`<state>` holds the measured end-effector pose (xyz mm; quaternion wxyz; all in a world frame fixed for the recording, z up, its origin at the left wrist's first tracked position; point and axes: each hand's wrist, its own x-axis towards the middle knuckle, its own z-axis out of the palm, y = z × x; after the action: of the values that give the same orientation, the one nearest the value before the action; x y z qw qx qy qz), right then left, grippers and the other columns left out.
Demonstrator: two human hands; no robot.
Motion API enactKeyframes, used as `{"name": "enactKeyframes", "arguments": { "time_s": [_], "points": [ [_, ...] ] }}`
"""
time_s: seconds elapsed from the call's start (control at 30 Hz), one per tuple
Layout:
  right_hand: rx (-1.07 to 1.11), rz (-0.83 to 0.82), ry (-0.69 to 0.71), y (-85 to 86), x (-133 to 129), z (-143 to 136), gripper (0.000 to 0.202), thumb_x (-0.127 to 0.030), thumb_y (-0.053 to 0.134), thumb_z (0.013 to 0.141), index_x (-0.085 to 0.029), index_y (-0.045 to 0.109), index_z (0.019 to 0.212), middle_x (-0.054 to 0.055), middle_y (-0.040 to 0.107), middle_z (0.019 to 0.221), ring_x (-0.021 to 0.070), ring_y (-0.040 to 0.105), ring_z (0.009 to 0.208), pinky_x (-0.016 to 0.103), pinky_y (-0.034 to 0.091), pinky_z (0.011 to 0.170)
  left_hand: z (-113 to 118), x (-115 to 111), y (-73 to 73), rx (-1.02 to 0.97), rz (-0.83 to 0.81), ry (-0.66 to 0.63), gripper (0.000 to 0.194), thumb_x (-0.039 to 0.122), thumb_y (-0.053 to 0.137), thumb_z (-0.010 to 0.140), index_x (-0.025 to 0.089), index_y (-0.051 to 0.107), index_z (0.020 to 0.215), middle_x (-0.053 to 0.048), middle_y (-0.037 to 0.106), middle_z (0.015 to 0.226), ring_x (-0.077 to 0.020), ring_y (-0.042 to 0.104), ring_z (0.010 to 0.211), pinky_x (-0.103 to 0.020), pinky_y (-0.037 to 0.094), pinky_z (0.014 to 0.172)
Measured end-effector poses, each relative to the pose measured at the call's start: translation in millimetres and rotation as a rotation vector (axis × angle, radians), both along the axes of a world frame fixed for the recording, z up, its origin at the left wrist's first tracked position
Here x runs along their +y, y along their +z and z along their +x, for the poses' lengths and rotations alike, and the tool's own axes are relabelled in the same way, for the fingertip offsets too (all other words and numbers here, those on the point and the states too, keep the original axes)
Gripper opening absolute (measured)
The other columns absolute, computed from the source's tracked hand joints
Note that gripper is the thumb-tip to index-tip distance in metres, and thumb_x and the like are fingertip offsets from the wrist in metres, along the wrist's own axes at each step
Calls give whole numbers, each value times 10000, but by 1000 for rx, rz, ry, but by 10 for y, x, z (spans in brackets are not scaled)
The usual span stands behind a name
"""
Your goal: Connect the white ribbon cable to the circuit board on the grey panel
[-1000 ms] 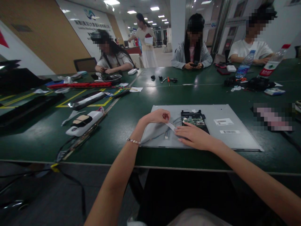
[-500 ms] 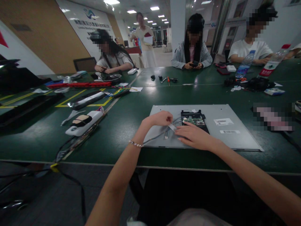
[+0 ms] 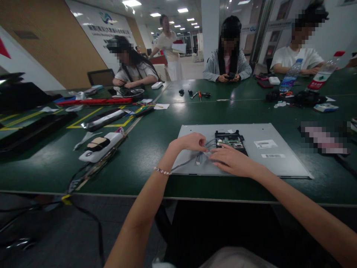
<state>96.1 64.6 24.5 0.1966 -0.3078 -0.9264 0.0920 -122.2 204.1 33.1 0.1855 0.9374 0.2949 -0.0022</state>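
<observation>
A flat grey metal panel (image 3: 259, 158) lies on the table in front of me. A green circuit board (image 3: 230, 143) sits in a black frame near its middle, with grey cables (image 3: 182, 163) running left from it. My left hand (image 3: 191, 142), fingers curled in a pinch, is over the panel's left part, holding a small whitish strip (image 3: 206, 152) that looks like tape. My right hand (image 3: 234, 160) rests low over the panel beside the board, fingers stretched out and apart. Its fingertips meet the strip's right end; the thumb is not clearly visible.
To the left lie a white device (image 3: 102, 147) with cables and a long black casing (image 3: 36, 128). Small tools, including an orange screwdriver (image 3: 200, 96), lie beyond the panel. Bottles (image 3: 290, 76) stand at the back right. Co-workers (image 3: 228, 61) sit across the table.
My hands have come slightly closer together, and less of the whitish strip shows between them. The panel and board stay in place. A standing person in the background has shifted an arm.
</observation>
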Motion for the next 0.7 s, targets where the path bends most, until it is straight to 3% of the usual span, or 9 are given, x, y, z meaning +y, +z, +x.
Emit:
{"name": "enactKeyframes", "arguments": {
  "time_s": [0.17, 0.33, 0.53, 0.7],
  "points": [
    [75, 32, -167, 46, 92, 292, 361, -308, 445, 987, -279, 614, 1304, 59, 657, 1311, 267, 525, 1305, 592, 319, 1128, 13, -39, 30, 6, -3, 14, 347, 506, 702, 714, 178, 591, 700, 3, 570, 693, -131, 491, 641, -257, 312, 595],
    [22, 18, -354, 52, 153, 898, 447, -403, 434, 969, -205, 587, 1340, 102, 623, 1354, 300, 519, 1307, 552, 376, 1117, 16, -116, 134, 19, 3, -6, 338, 488, 695, 727, 175, 569, 703, -4, 566, 724, -133, 484, 654, -259, 305, 598],
    [-96, -100, -464, -266, 54, 1770, 581, -513, 436, 938, -245, 477, 1452, 99, 493, 1487, 322, 424, 1384, 566, 331, 1149, 88, -201, 197, -9, 68, -21, 318, 458, 709, 716, 178, 556, 711, -6, 552, 738, -139, 470, 667, -267, 317, 619],
    [-154, -132, -441, -513, -61, 1991, 615, -526, 421, 944, -276, 391, 1505, 76, 367, 1572, 313, 329, 1438, 565, 296, 1161, 105, -209, 247, -165, 97, 17, 295, 444, 624, 836, 174, 552, 742, -20, 558, 757, -142, 486, 692, -267, 340, 638]
  ]
}}
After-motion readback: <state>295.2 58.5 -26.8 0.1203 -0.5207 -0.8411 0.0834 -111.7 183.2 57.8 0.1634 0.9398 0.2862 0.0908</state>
